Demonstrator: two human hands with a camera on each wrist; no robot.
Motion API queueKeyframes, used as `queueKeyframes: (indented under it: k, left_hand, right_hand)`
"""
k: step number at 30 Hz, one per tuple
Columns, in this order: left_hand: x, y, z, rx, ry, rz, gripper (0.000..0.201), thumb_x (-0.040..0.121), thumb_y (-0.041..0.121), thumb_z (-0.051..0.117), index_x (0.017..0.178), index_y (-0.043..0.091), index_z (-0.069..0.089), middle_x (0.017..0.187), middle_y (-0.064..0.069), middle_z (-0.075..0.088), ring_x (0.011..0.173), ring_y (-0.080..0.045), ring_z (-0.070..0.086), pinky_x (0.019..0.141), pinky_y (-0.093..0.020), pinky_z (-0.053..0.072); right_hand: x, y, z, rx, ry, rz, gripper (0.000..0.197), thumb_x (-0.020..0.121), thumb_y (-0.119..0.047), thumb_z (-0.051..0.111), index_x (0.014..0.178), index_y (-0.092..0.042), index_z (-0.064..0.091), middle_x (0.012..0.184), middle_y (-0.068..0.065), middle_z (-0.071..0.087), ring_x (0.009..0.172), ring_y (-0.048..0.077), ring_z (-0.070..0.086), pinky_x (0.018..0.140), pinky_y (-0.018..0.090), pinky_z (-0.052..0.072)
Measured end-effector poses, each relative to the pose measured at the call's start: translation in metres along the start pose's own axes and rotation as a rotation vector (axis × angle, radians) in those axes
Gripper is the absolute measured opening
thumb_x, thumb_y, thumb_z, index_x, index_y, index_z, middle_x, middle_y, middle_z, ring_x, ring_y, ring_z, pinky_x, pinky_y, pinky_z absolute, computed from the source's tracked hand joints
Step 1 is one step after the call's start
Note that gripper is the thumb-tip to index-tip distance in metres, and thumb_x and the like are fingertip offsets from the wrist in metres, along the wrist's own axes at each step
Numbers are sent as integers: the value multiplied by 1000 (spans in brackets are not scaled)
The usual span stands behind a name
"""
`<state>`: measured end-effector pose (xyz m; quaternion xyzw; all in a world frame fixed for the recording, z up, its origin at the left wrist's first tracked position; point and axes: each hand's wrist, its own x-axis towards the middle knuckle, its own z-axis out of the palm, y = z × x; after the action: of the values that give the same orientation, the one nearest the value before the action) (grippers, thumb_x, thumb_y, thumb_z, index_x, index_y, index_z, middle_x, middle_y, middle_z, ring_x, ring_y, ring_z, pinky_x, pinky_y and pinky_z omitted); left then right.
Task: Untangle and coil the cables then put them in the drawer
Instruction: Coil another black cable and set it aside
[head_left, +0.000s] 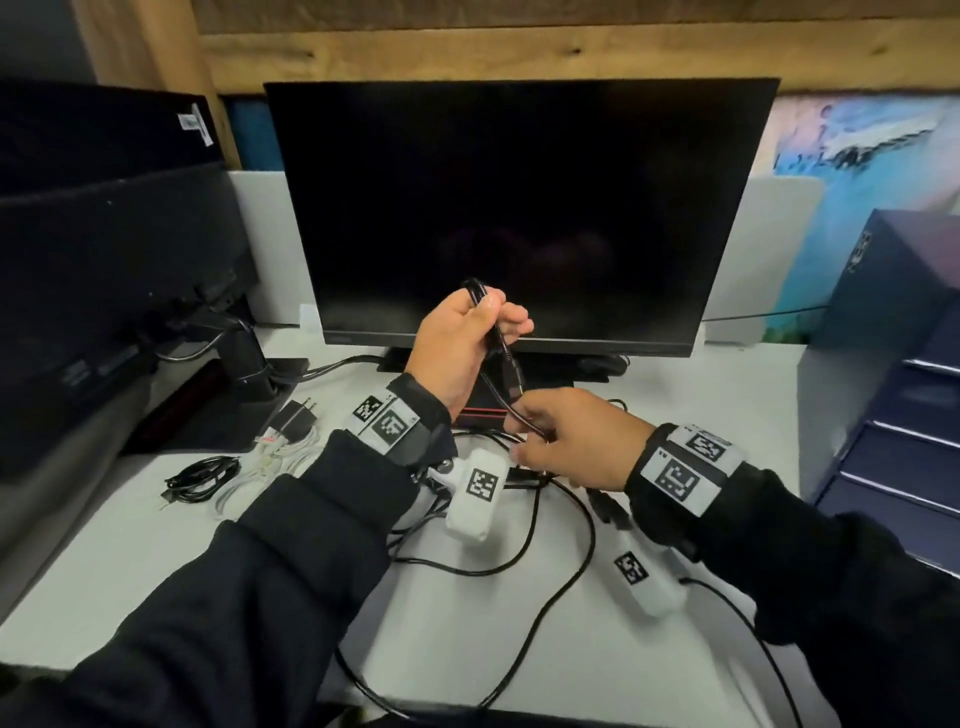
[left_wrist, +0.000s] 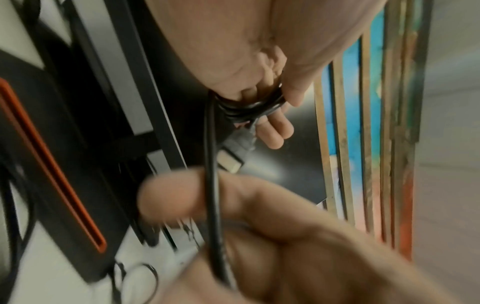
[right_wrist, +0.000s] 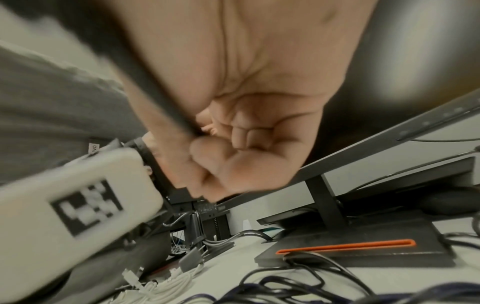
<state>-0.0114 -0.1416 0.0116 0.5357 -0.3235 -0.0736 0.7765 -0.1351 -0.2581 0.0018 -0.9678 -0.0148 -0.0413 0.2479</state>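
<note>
My left hand (head_left: 485, 325) is raised in front of the monitor and grips a few small loops of a black cable (head_left: 496, 338). The cable's plug (head_left: 514, 382) hangs just below the fist. In the left wrist view the loops (left_wrist: 253, 103) sit between thumb and fingers, with the plug (left_wrist: 232, 153) dangling. My right hand (head_left: 530, 431) pinches the same cable a short way below. The rest of the cable (head_left: 524, 545) trails in loose tangled loops over the white desk. In the right wrist view my right hand (right_wrist: 207, 142) is curled round the cable (right_wrist: 155, 82).
A coiled black cable (head_left: 200, 480), a white cable bundle (head_left: 280, 454) and a black charger (head_left: 296, 415) lie at the left. The monitor (head_left: 519, 208) stands behind on its base (right_wrist: 345, 245). A dark blue drawer unit (head_left: 893, 415) stands at the right, and a second monitor (head_left: 104, 260) at the left.
</note>
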Motion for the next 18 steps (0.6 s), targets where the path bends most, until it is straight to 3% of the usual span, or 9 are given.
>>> queueKeyframes:
  k: [2, 5, 8, 10, 12, 14, 16, 18]
  left_hand:
    - [-1, -2, -4, 127, 9, 77, 13, 100, 17, 51, 97, 10, 62, 89, -9, 73, 91, -30, 72, 88, -41, 54]
    - [-8, -4, -10, 315, -66, 101, 11, 100, 11, 52, 97, 9, 63, 90, -12, 74, 90, -31, 72, 94, -46, 55]
    - [-12, -7, -16, 496, -196, 77, 10, 100, 11, 53, 98, 12, 62, 84, -7, 73, 85, -26, 72, 94, -46, 54]
    - [-14, -10, -22, 592, -287, -10, 11, 101, 16, 53, 98, 14, 63, 79, -5, 72, 80, -22, 71, 92, -48, 55]
    - [-19, -11, -24, 647, -387, -103, 15, 102, 17, 51, 95, 11, 62, 73, -4, 69, 71, -22, 68, 85, -49, 58]
    - [-22, -9, -20, 648, -447, -166, 20, 104, 17, 48, 92, 8, 62, 67, -5, 64, 62, -22, 61, 69, -43, 56]
    - [-21, -6, -14, 587, -445, -240, 32, 106, 23, 40, 92, 5, 62, 60, -4, 56, 53, -19, 50, 58, -33, 45]
    - [-17, -1, -7, 493, -478, -333, 47, 105, 36, 32, 88, 4, 62, 54, -2, 47, 46, -18, 39, 53, -31, 36]
  right_hand:
    - [-6, -1, -4, -48, -48, 24, 22, 90, -36, 69, 109, -27, 65, 81, -5, 63, 72, 12, 59, 70, 32, 52]
    - [-11, -2, -13, -75, -85, 26, 15, 92, -31, 66, 106, -27, 65, 73, -2, 67, 64, 14, 66, 66, 37, 57]
    - [-13, -4, -24, -299, 10, -41, 7, 96, -32, 61, 100, -29, 66, 78, -5, 66, 67, 9, 66, 66, 32, 54]
    - [-11, -3, -31, -449, 123, -80, 11, 97, -35, 58, 103, -31, 67, 83, -7, 67, 71, 12, 62, 68, 30, 51]
    - [-5, 3, -34, -562, 226, -142, 19, 99, -39, 54, 110, -33, 67, 90, -5, 70, 79, 18, 63, 73, 33, 53]
    - [-1, 10, -36, -611, 331, -229, 25, 98, -43, 49, 113, -37, 68, 89, -5, 72, 82, 23, 67, 70, 37, 55]
    - [0, 18, -38, -623, 483, -322, 27, 97, -44, 50, 109, -37, 73, 76, -5, 68, 68, 23, 65, 55, 30, 48]
    - [-2, 22, -39, -620, 617, -372, 30, 98, -43, 47, 107, -36, 75, 67, -6, 57, 53, 20, 55, 49, 23, 32]
